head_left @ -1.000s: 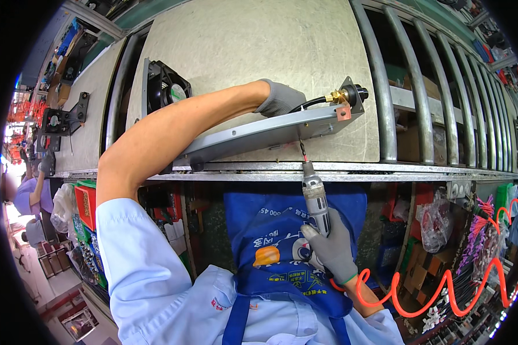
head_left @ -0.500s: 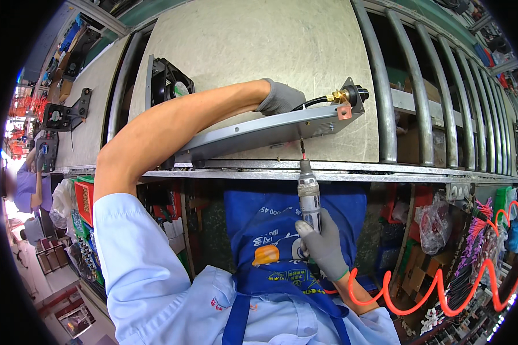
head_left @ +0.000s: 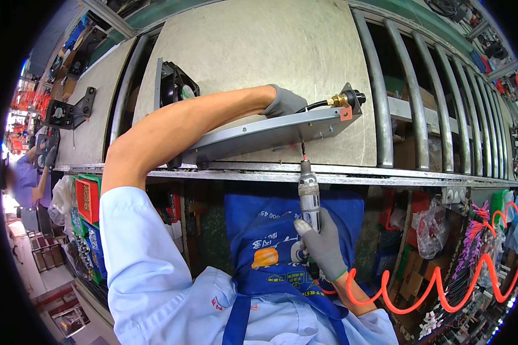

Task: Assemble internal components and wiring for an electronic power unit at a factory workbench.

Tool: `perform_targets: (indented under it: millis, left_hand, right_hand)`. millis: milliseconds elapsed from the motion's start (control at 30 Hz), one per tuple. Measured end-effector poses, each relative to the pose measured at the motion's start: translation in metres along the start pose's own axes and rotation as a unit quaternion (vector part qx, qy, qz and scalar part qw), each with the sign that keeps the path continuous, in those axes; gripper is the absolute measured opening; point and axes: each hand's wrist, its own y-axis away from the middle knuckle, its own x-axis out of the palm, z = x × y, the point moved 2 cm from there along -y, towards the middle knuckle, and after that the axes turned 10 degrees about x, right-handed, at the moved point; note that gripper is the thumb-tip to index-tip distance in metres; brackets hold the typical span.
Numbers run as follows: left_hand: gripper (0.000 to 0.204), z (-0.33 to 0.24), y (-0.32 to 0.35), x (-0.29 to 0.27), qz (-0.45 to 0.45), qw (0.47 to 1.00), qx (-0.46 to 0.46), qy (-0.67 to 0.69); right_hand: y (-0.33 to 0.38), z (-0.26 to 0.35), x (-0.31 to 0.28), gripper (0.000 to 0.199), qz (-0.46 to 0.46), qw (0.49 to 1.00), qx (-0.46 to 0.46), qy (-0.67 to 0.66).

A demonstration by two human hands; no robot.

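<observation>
My left hand (head_left: 284, 102), in a grey glove, reaches across the bench and grips the back of a long grey metal housing (head_left: 259, 135) standing on its edge. A brass fitting with a black cable (head_left: 341, 100) sticks out at the housing's right end. My right hand (head_left: 323, 246), also grey-gloved, holds a silver powered screwdriver (head_left: 309, 195) upright. Its bit touches the housing's near side wall.
A black fan (head_left: 175, 87) stands behind my left forearm. A metal roller conveyor (head_left: 420, 98) runs to the right. An orange coiled hose (head_left: 443, 282) trails from the screwdriver. Another black bracket part (head_left: 69, 112) lies far left, where another person in blue (head_left: 23, 178) works. Coloured bins (head_left: 86, 198) sit under the bench.
The screwdriver has risen a little, so its bit sits against the housing's side wall. My left arm keeps holding the housing in place.
</observation>
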Motion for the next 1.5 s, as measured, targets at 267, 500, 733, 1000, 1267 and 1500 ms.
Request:
perform_targets:
  millis: [267,500,733,1000,1267,1500]
  left_hand:
    - [0.028,-0.059,0.057,-0.052,-0.282,0.905,-0.064,-0.312]
    - [0.017,-0.144,0.136,0.070,-0.425,0.878,0.025,-0.220]
    - [0.013,-0.071,0.093,0.159,-0.512,0.847,-0.055,-0.132]
    - [0.017,-0.056,0.101,0.155,-0.530,0.839,-0.020,0.120]
    - [0.027,-0.063,0.106,0.155,-0.485,0.748,0.018,0.454]
    - [0.027,-0.044,0.109,0.165,-0.443,0.718,0.056,0.534]
  right_hand:
    - [-0.004,0.015,-0.012,0.034,0.042,0.999,0.018,0.002]
    - [-0.009,0.035,-0.018,0.029,0.069,0.997,0.007,-0.043]
    - [0.007,0.010,-0.021,0.030,0.027,0.999,0.004,0.023]
    - [0.016,-0.009,-0.025,0.040,0.017,0.991,-0.080,0.101]
    - [0.016,-0.013,-0.025,0.043,0.018,0.978,-0.138,0.155]
    - [0.017,-0.011,-0.026,0.044,0.038,0.971,-0.145,0.185]
